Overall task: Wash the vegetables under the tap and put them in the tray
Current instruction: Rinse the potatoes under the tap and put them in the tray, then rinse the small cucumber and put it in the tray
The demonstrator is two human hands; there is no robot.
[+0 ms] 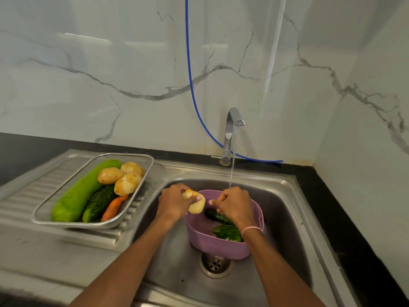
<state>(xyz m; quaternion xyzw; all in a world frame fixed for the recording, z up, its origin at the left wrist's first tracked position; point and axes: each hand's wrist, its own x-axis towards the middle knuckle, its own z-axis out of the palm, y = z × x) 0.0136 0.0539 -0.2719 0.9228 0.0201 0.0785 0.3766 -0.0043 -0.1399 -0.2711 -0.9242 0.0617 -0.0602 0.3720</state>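
Head view: steel sink [287, 218] set in a dark tabletop [345, 218].
Tray [128, 154]: on the drainboard left of the basin; holds a long green gourd [79, 193], three potatoes [127, 182], a dark cucumber [98, 202] and a carrot [114, 207].
Left hand [174, 201]: fingers and thumb wrapped round a potato [195, 203], above the basket's left rim.
Basket [212, 244]: purple, in the basin, with two green cucumbers [228, 233] inside.
Right hand [234, 204]: fingers curled under the water stream; cannot tell whether they hold anything.
Tap [232, 134]: running.

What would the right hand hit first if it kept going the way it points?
Likely the pale yellow potato gripped by the left hand: the right hand points at it across a narrow gap. Depth is unclear.
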